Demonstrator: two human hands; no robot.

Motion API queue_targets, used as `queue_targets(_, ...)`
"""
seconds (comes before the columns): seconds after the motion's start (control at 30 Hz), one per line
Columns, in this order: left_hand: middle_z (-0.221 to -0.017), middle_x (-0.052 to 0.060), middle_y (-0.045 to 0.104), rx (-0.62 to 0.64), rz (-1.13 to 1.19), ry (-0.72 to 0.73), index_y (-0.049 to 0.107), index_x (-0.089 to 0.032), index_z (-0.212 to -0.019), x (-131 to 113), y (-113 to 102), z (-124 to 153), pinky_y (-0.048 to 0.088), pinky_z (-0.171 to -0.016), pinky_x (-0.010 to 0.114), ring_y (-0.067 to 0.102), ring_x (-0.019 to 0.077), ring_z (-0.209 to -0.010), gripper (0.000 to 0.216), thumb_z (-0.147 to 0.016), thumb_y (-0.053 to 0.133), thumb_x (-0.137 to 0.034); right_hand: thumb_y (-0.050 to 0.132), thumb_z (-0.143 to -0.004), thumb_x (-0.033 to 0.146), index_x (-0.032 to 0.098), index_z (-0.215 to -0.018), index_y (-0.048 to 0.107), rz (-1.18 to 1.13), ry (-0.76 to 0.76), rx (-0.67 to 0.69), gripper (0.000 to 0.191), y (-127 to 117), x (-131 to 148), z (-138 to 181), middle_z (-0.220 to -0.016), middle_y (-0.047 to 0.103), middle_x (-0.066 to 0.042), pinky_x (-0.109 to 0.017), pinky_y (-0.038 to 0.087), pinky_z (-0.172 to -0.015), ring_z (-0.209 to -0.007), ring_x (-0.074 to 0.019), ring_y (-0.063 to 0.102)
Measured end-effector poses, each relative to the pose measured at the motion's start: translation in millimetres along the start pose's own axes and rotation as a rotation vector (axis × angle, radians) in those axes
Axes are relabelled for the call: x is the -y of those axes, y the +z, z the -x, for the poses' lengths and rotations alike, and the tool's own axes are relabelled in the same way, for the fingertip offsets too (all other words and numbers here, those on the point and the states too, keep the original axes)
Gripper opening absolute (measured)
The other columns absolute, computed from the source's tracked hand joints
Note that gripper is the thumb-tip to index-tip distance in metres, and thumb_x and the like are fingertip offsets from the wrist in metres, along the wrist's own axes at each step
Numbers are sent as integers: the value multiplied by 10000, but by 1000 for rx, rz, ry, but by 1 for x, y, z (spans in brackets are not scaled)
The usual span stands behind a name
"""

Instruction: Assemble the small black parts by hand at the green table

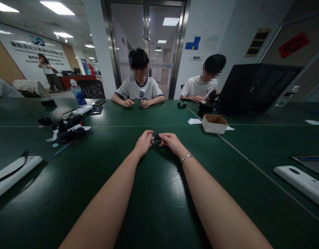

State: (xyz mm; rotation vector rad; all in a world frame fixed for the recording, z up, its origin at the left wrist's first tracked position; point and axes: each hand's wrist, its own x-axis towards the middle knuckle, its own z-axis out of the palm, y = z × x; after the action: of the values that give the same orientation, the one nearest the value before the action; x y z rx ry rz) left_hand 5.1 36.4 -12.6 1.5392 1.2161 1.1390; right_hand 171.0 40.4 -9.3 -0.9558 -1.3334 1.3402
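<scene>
Both of my arms reach forward over the green table [159,207], and my hands almost meet at its middle. Between them is a small black object with a silvery end [156,137], its exact kind too small to make out. My left hand [144,143] is closed, its fingertips pinching the silvery end. The black end is pinched by my right hand [173,142], which has a silver bracelet [186,157] at the wrist. The fingers partly hide the object.
Black gear with cables [68,128] and a blue pen-like tool [63,149] lie to the left. White long devices lie at the left [16,171] and right [302,180]. An open cardboard box [213,125] stands right of centre. Two people sit opposite, hands on the table.
</scene>
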Motion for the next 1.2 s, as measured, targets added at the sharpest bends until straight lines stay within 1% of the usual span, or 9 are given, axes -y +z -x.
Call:
queue_targets(0.17,-804,19,580,-27,-17,34,551,-185,-1162,-2,0,0,393,-515,177,522,97,-619,301,-872,483,-224,798,-657,492,116,-791,685,-2,6,8,414,0,-1,0,-514,548,21,-220,467,-540,-485,-108,540)
queue_targets(0.27,-739,17,568,-7,-1,-24,541,-161,-1174,-2,0,-1,377,-483,190,491,103,-563,307,-902,432,-254,794,-668,476,118,-777,680,-3,13,6,391,0,-2,-1,-510,543,23,-219,465,-534,-475,-104,530)
queue_targets(0.33,-723,15,557,-1,-19,-1,548,-164,-1174,-1,0,-2,374,-484,190,490,106,-566,310,-905,419,-247,793,-676,461,120,-774,677,-5,16,6,373,0,-2,-1,-505,538,26,-220,467,-537,-470,-103,525)
queue_targets(0.6,-941,49,557,-18,7,59,581,-183,-1141,-3,0,1,434,-552,188,538,117,-725,343,-803,533,-157,780,-715,425,116,-799,682,-8,27,0,335,1,2,1,-503,540,25,-215,476,-543,-472,-104,537)
queue_targets(0.77,-969,54,568,-46,-3,93,569,-171,-1160,-7,-1,3,478,-665,223,538,102,-722,403,-763,571,-100,786,-718,406,114,-796,678,-10,38,-24,321,1,3,2,-495,540,26,-217,484,-542,-469,-105,545)
queue_targets(0.87,-982,52,573,-52,1,107,561,-180,-1165,-6,-2,3,472,-638,206,537,93,-703,412,-761,585,-104,808,-696,371,120,-804,682,-26,40,-41,301,1,3,3,-508,557,20,-220,495,-543,-478,-110,557)
queue_targets(0.93,-955,44,579,-43,4,87,553,-184,-1170,-4,-3,2,452,-577,190,525,84,-649,395,-780,582,-134,823,-672,361,125,-775,679,-36,36,-50,295,2,4,3,-509,557,20,-221,499,-542,-479,-110,558)
queue_targets(1.1,-656,-4,526,-25,7,-27,554,-159,-1146,-3,-3,0,404,-480,184,492,99,-532,300,-905,386,-219,831,-631,357,124,-716,673,-35,30,-20,294,3,6,5,-526,552,22,-221,499,-536,-478,-99,538)
queue_targets(1.2,-694,-5,542,-11,59,23,553,-157,-1133,-3,-2,1,411,-492,188,484,86,-523,282,-892,437,-246,831,-620,350,124,-722,672,-49,14,-29,295,3,7,6,-551,549,26,-230,514,-557,-491,-95,534)
